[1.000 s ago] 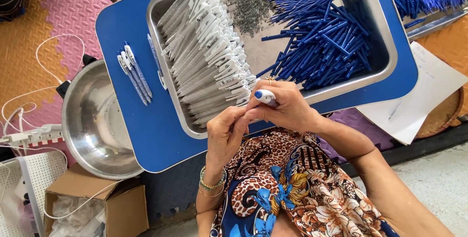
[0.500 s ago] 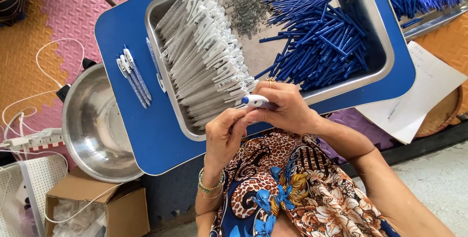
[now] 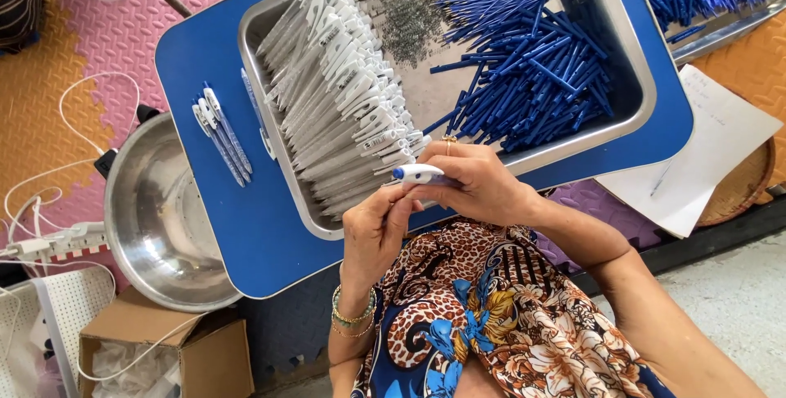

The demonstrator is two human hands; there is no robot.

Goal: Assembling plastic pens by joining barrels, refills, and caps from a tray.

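My right hand [image 3: 479,185] is closed around a half-built pen [image 3: 417,173], whose white, blue-tipped end pokes out to the left, its long axis running left to right across the near rim of the metal tray [image 3: 643,79]. My left hand [image 3: 372,230] comes up from below, fingers curled and pinching at that free end, so both hands meet on the one pen, right hand gripping the body and left at the tip. Just beyond my knuckles lies the row of white pen barrels [image 3: 340,91], with small springs [image 3: 409,13] further off and blue refills [image 3: 532,70] to the right. The tray rests on a blue table [image 3: 205,54]; a few finished pens [image 3: 219,132] lie on it at left, beside a steel bowl [image 3: 160,218].
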